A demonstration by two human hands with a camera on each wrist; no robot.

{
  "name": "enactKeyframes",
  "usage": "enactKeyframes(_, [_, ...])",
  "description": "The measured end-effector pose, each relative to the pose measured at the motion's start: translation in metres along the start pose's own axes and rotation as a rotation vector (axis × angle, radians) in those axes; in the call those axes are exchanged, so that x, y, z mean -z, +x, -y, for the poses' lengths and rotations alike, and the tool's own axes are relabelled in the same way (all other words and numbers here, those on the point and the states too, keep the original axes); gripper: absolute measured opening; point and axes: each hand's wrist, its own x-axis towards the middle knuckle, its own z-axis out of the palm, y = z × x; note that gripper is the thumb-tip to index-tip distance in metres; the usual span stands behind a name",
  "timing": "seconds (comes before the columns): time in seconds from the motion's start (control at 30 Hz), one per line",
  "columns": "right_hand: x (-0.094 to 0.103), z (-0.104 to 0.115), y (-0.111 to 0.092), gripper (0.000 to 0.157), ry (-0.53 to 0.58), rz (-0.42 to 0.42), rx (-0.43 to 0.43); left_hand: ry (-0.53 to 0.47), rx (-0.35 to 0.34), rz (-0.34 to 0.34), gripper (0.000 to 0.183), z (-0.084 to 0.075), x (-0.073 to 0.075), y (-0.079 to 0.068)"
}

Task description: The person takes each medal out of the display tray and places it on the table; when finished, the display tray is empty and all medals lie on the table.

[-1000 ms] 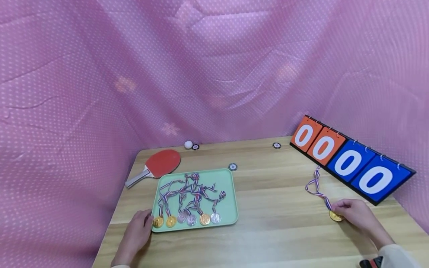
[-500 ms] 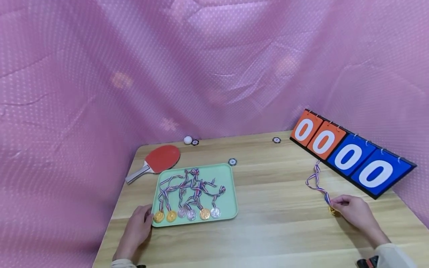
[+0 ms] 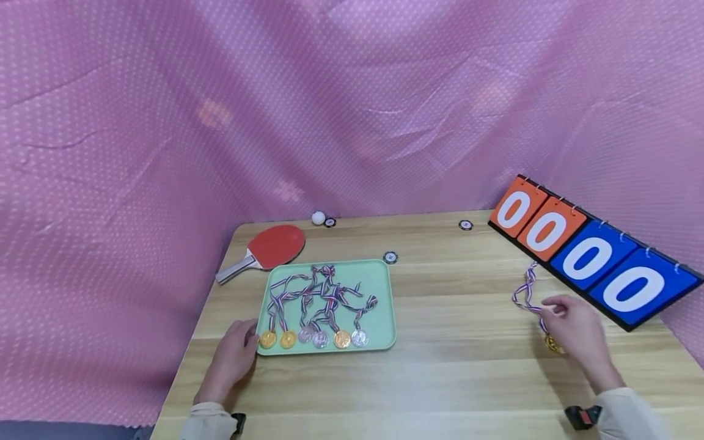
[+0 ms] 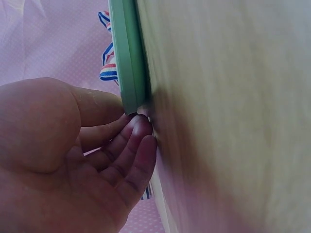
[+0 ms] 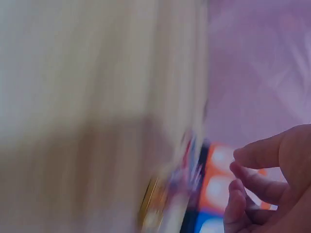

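Observation:
On the left of the head view, my left hand (image 3: 233, 357) pinches the near-left edge of a mint-green tray (image 3: 379, 275). The left wrist view shows my thumb on the tray rim (image 4: 125, 63) and my curled fingers at its underside. Gold, silver and bronze-toned medals (image 3: 288, 340) line the tray's near side, their striped ribbons (image 3: 332, 299) tangled behind them. My right hand (image 3: 577, 333) hovers over a gold medal (image 3: 552, 344) lying on the table with its striped ribbon (image 3: 529, 293) stretched toward the scoreboard. In the right wrist view its loosely bent fingers hold nothing; the medal (image 5: 154, 204) is blurred below.
A flip scoreboard (image 3: 585, 260) showing zeros leans at the right. Behind the tray lie a red table tennis bat (image 3: 277, 246), a white ball (image 3: 318, 217) and several black-and-white chips (image 3: 390, 257). Pink dotted cloth (image 3: 352, 122) hangs around the wooden table (image 3: 440, 391).
My right hand has let go of the gold medal and risen slightly off it; the medal stays on the table. My left hand keeps its hold on the tray. The head view has shifted a little.

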Motion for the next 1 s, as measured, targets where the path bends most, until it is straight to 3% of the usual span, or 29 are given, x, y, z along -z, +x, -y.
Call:
enactKeyframes(0.1, [-0.023,0.042,-0.002,0.018,0.069,0.001,0.094,-0.003,0.011,0.009,0.043,-0.003,0.001,0.002])
enactKeyframes(0.2, [-0.058,0.091,-0.012,0.013,0.162,0.097,0.149,-0.005,0.031,0.020,0.043,-0.004,0.001,0.003])
enactKeyframes(0.37, [-0.116,0.171,-0.038,0.009,0.320,0.331,0.129,-0.015,0.057,0.036,0.045,-0.005,0.000,0.004])
enactKeyframes(0.43, [-0.135,0.196,-0.044,0.010,0.338,0.392,0.129,-0.017,0.072,0.044,0.045,-0.006,0.000,0.004])
enactKeyframes(0.5, [-0.151,0.214,-0.047,0.011,0.311,0.401,0.165,-0.015,0.084,0.052,0.046,-0.006,-0.001,0.004])
enactKeyframes(0.7, [-0.182,0.238,-0.046,0.019,0.217,0.330,0.248,-0.002,0.070,0.049,0.046,-0.005,-0.001,0.003])
enactKeyframes(1.0, [-0.198,0.242,-0.036,0.006,0.203,0.291,0.209,0.003,0.051,0.043,0.046,-0.004,-0.002,0.004])
